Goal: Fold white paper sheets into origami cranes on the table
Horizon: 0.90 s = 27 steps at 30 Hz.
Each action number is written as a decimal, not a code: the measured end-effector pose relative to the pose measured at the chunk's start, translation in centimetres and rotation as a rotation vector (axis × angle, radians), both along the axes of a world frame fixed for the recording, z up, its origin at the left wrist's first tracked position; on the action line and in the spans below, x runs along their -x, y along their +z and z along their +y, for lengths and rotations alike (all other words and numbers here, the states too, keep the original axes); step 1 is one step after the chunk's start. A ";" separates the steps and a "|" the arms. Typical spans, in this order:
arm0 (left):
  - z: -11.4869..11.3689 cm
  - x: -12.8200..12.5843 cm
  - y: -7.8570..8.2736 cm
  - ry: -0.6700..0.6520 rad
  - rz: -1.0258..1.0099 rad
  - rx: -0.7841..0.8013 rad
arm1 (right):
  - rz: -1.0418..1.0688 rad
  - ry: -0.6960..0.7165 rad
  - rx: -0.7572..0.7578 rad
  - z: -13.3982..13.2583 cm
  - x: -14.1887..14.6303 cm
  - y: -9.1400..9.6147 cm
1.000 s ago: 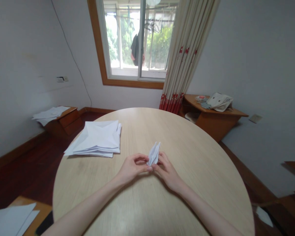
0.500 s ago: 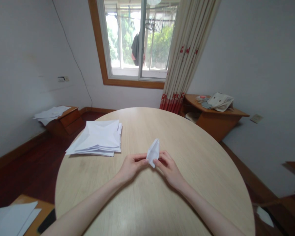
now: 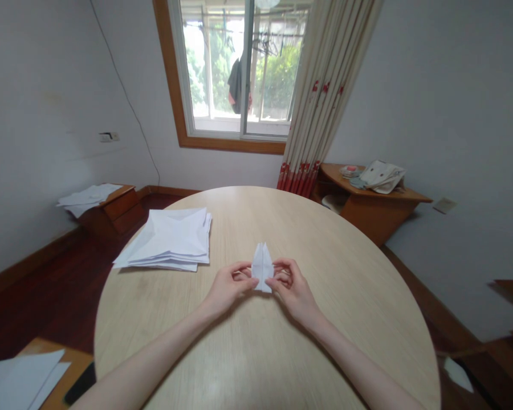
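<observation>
A small folded piece of white paper [image 3: 263, 266] is held between my two hands over the middle of the round table. It tapers toward two narrow points at its far end, with a crease down the middle. My left hand [image 3: 235, 282] pinches its left edge, thumb in front and fingers behind. On the opposite edge, my right hand [image 3: 291, 287] grips it in the same way. Some fingertips are hidden behind the paper.
Left on the light wooden round table [image 3: 316, 239] lies a stack of white paper [image 3: 175, 233]. More sheets [image 3: 21, 378] rest on a surface at lower left. Behind are a small cabinet [image 3: 119, 210] with papers and a corner desk [image 3: 380, 210] with a bag.
The folded paper has turned from a slanted, edge-on pose to face me, so its two points and centre crease now show. Both hands stay on its sides.
</observation>
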State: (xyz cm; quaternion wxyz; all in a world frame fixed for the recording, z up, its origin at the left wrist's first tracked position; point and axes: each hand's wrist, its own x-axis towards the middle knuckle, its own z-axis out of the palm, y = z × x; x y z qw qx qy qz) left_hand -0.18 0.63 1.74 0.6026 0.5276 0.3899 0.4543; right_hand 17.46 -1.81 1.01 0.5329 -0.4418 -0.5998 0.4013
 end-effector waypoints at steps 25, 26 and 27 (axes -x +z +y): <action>-0.3 0.0 -0.2 -0.019 0.074 -0.188 | -0.073 0.106 0.081 -0.4 0.0 0.7; -0.3 0.0 -0.1 -0.013 0.058 -0.182 | -0.092 0.096 0.062 -0.4 0.0 0.6; -0.4 0.0 0.0 -0.012 0.048 -0.179 | -0.114 0.086 0.045 -0.3 -0.1 0.6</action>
